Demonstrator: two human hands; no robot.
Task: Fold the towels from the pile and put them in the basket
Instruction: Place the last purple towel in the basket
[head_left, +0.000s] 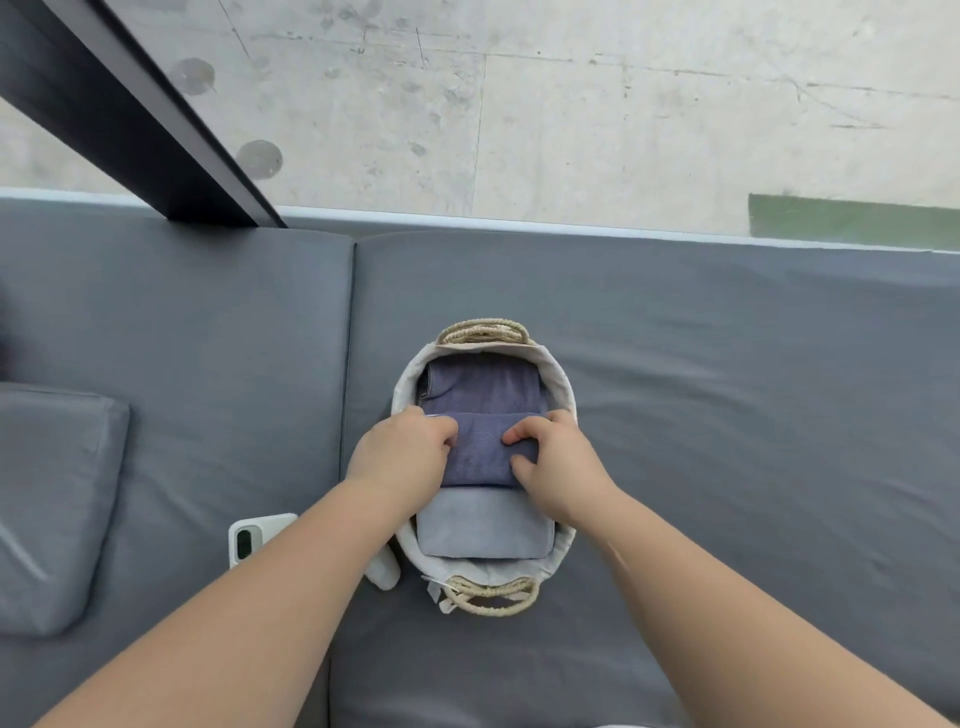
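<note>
An oval woven basket (563, 387) with a pale cloth lining and rope handles sits on the grey cushion. Three folded towels lie side by side in it: a purple towel (480, 387) at the far end, a second purple towel (480, 449) in the middle, and a light grey towel (485, 525) at the near end. My left hand (402, 454) grips the middle purple towel's left end with curled fingers. From the other side, my right hand (558, 465) holds its right end, fingers curled onto the top. No pile of loose towels is in view.
A white phone (254, 538) lies on the cushion just left of the basket, partly under my left forearm. A grey pillow (52, 509) sits at the far left. A seam (348, 364) divides the two cushions. Beyond the bench's far edge are glass and a dark frame (156, 130).
</note>
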